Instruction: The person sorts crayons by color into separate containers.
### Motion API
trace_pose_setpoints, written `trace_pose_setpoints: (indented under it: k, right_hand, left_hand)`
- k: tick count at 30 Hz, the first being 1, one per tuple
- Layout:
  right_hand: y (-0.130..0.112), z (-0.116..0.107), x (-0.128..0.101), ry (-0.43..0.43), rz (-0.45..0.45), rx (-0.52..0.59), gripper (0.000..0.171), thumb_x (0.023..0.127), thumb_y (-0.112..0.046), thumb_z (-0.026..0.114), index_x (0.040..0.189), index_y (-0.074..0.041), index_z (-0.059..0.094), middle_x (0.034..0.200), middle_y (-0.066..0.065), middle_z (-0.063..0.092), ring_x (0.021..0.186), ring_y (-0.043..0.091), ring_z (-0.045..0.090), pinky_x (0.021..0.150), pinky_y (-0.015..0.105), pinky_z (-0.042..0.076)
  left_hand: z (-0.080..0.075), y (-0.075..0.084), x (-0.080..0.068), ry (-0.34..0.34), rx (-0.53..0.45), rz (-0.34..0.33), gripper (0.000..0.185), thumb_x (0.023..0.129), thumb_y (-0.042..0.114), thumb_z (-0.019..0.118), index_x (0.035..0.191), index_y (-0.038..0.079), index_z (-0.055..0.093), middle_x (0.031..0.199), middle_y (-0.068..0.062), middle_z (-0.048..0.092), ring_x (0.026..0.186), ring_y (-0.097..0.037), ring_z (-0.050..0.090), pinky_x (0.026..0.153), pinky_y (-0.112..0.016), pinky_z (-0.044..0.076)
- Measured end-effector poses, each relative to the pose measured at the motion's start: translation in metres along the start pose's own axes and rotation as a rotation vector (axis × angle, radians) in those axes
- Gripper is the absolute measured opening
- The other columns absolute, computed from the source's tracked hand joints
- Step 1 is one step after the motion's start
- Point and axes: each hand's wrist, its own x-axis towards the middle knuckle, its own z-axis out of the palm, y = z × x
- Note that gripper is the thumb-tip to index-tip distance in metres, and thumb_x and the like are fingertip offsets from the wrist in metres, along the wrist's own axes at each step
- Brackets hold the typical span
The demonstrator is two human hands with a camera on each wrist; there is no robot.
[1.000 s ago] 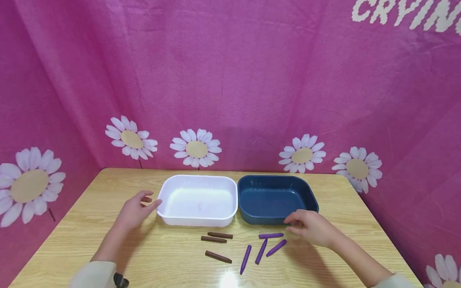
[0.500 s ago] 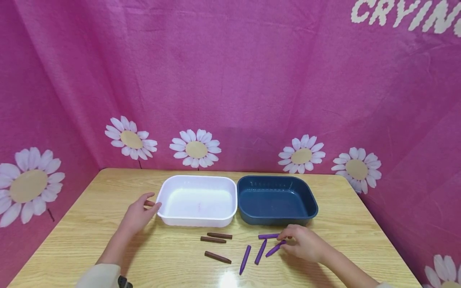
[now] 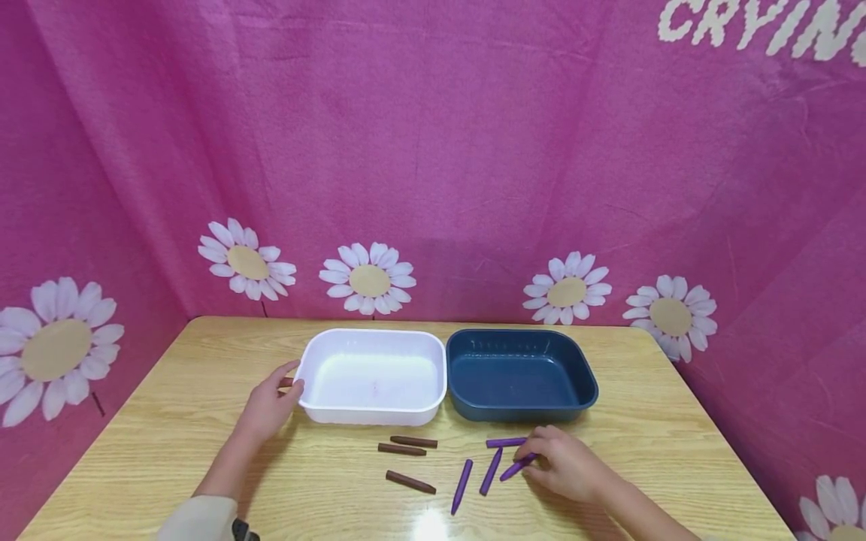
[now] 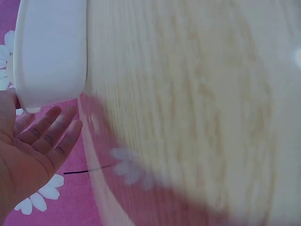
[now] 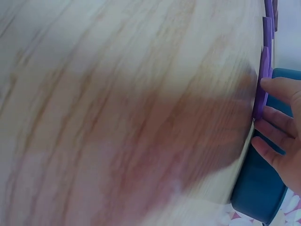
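— Where is the right hand (image 3: 567, 466)?

— Low on the light wooden surface (image 3: 155, 443), in front of the dark blue rectangular plastic tray (image 3: 587, 379). Its grip is narrow, fingertips pinching the rightmost purple wax crayon (image 3: 511, 471), which lies on the wood beside three other purple crayons (image 3: 482, 468).

— And the left hand (image 3: 269, 406)?

— It rests by the left end of the white rectangular plastic tray (image 3: 370, 412); its grip is wide, fingers straight and holding nothing, fingertips at the tray's wall.

— Anything else?

— Three brown wax crayons (image 3: 408, 458) lie in front of the white tray, left of the purple ones. A pink daisy-printed cloth (image 3: 433, 150) hangs behind.
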Motion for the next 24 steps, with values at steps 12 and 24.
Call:
trace_pose_setpoints:
  k: [12,24]
  right_hand:
    - [0.0029,0.0045,-0.0015,0.016,-0.077,-0.027,0.015,0.074,-0.016,0.076,0.087,-0.022,0.072,0.081,-0.012,0.057,0.074,0.001,0.046,0.064,0.019,0.041]
    - [-0.0010,-0.0002,-0.0015,0.000,-0.033,-0.004,0.012,0.078,-0.016,0.073,0.089,-0.021,0.072,0.081,-0.013,0.057,0.075,0.002,0.047,0.064,0.020,0.041]
  left_hand:
    - [0.0054,0.0009,0.0017,-0.008,-0.001,-0.036,0.050,0.095,0.022,0.045,0.140,0.003,0.034,0.113,-0.028,0.060,0.098,-0.037,0.063,0.084,-0.044,0.050]
    - [0.0041,0.0027,0.0000,-0.011,0.034,-0.033,0.050,0.095,0.023,0.043,0.141,0.004,0.033,0.109,-0.025,0.061,0.097,-0.034,0.062,0.083,-0.045,0.049]
